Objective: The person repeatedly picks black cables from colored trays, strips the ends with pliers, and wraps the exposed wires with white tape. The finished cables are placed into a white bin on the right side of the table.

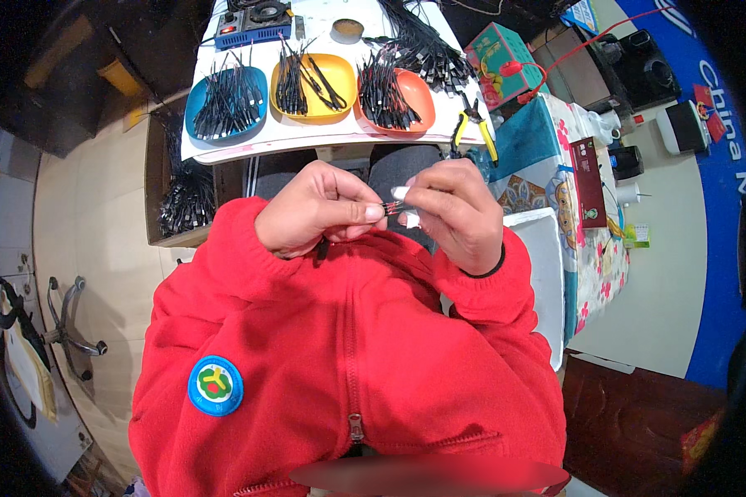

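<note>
My left hand (327, 211) pinches thin red and black wires (392, 207) between thumb and forefinger, just above my lap. From the other side my right hand (454, 205) grips the same wires, its thumb and fingertips closed close to the left ones. White covers or tape show on some right fingertips. Beyond the hands, on the white table, stand three trays with short black cables: a blue tray (193, 128), a yellow tray (352, 79) and an orange tray (427, 108). What the wires lead to is hidden by the fingers.
Yellow-and-black wire strippers (474, 131) lie at the table's right edge. Behind the trays are a blue device (253, 31), a small round tin (347, 31) and a heap of black cables (427, 54). A cardboard box (159, 178) with cables stands left, a green carton (506, 66) right.
</note>
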### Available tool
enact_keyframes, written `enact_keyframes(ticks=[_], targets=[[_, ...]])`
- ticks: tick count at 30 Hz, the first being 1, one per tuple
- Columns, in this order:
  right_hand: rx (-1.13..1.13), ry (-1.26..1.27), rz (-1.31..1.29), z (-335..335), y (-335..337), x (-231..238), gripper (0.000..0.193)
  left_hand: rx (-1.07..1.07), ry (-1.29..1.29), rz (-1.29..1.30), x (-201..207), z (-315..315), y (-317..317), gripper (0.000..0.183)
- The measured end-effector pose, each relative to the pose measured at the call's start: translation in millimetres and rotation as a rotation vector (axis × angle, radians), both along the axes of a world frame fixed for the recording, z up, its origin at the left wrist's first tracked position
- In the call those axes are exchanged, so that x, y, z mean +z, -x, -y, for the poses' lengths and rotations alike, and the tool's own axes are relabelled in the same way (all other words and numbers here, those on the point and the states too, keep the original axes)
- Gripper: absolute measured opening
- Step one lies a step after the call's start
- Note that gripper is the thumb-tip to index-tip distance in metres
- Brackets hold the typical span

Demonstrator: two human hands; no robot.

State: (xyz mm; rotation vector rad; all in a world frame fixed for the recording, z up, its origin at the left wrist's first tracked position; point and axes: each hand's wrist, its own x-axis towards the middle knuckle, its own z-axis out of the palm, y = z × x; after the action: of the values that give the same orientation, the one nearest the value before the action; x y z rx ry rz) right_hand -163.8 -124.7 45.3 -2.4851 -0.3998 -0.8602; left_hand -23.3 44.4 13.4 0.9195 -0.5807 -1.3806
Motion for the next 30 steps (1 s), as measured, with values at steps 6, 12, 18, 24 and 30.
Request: enact_keyframes(ticks=[6,12,18,24,30], targets=[[-0.036,0.023,0.037,-8.7,-1.2,-2.4,0.033,-0.034,0.017,0.0,2.1,-2.5,1.4,0.016],[-0.154,0.0,-0.024,-8.9,0.8,-20.7,0.025,0.402,0.408,1.102,-7.1,4.6,12.7,0.012],[-0.107,-1.069,-0.664,-10.8,4.6,-33.6,0.01,0.505,0.366,1.527,-14.2,6.6,21.7,0.008],[-0.256,-0.048,-0.09,-8.5,7.2,-21.8,0.03,0.442,0.234,1.018,-13.4,3.6,13.5,0.01],[-0.202,0.091,-0.026,-8.0,4.3,-26.0,0.029,0.45,0.26,1.053,-12.8,1.6,22.0,0.01]])
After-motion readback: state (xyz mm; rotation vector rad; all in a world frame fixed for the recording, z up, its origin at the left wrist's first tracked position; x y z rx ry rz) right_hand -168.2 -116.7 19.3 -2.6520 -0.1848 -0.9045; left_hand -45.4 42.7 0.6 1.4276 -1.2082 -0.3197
